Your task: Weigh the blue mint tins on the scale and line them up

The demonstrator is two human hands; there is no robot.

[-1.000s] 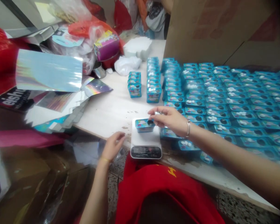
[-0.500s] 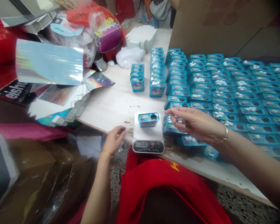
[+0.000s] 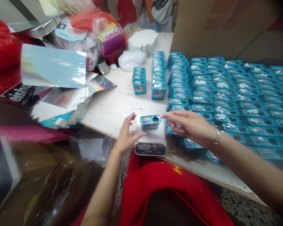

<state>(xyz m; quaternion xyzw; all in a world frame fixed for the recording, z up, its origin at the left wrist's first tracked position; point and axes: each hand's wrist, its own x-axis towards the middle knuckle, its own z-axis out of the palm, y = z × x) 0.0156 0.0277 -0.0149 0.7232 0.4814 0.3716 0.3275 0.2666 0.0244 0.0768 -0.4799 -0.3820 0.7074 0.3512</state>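
On a white digital scale (image 3: 153, 139) stands a small blue tin (image 3: 150, 121) with a round dark opening in its top. My left hand (image 3: 128, 133) is at the scale's left side, thumb and fingers spread around the tin's left end; nothing shows in it. Just right of the tin, my right hand (image 3: 191, 125) has its fingers curled, the index finger reaching toward the opening. Small white candies (image 3: 178, 125) show under those fingers. Rows of similar blue tins (image 3: 204, 99) fill the right of the table, several with white candies on top.
Two shorter rows of blue tins (image 3: 139, 86) stand behind the scale. At the left lie stacked printed sheets (image 3: 54, 67) and cut cardboard. A white plastic bag (image 3: 132, 60), a purple box (image 3: 110, 40) and a white stack (image 3: 142, 40) are farther back. A large cardboard panel (image 3: 214, 28) rises behind the tins.
My left hand has moved up and right from the table edge, opening beside the tin on the scale. The right hand has shifted slightly left, nearer the tin's opening.
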